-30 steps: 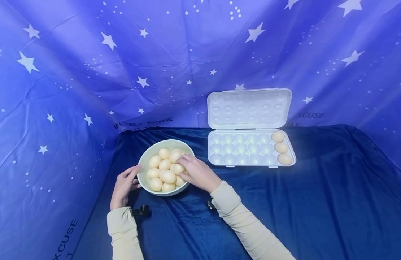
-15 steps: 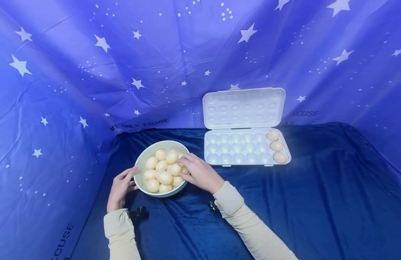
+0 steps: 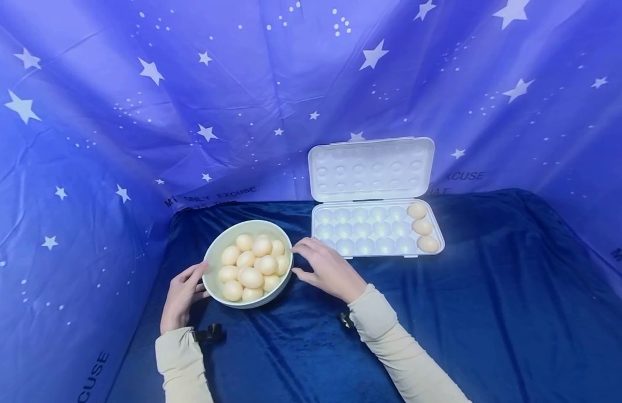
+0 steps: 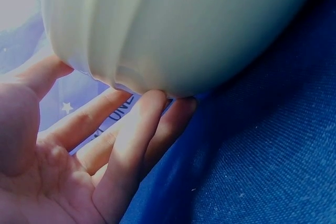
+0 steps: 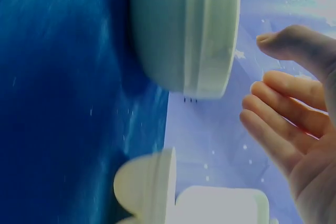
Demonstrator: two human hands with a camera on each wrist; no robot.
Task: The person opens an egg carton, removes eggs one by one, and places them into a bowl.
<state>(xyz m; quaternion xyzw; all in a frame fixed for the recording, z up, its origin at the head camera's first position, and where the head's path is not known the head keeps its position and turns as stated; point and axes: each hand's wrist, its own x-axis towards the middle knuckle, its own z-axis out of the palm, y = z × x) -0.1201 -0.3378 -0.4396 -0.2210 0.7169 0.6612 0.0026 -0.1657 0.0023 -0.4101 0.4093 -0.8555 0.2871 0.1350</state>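
A pale green bowl (image 3: 216, 250) of cream-coloured eggs (image 3: 250, 278) stands left of centre in the head view. My left hand (image 3: 182, 294) touches its left side. Seen from the left wrist, relaxed fingertips (image 4: 155, 98) rest against the outer wall of the bowl (image 4: 178, 30), the thumb near the rim. Just off the bowl's right rim is my right hand (image 3: 331, 266), holding nothing. The right wrist view shows its fingers (image 5: 283, 100) extended and the thumb apart, with space between them and the bowl (image 5: 163, 30).
A white egg carton (image 3: 371, 168) with its lid raised stands behind and right of the bowl. Its rightmost column holds three eggs (image 3: 422, 226); the other cups are bare. Dark blue cloth (image 3: 442, 330) covers the table, with a starry blue curtain (image 3: 270, 84) behind.
My right hand has drawn back to the right, from among the eggs to outside the bowl's rim, with no egg in it. My left hand stays at the bowl. The head view has shifted slightly.
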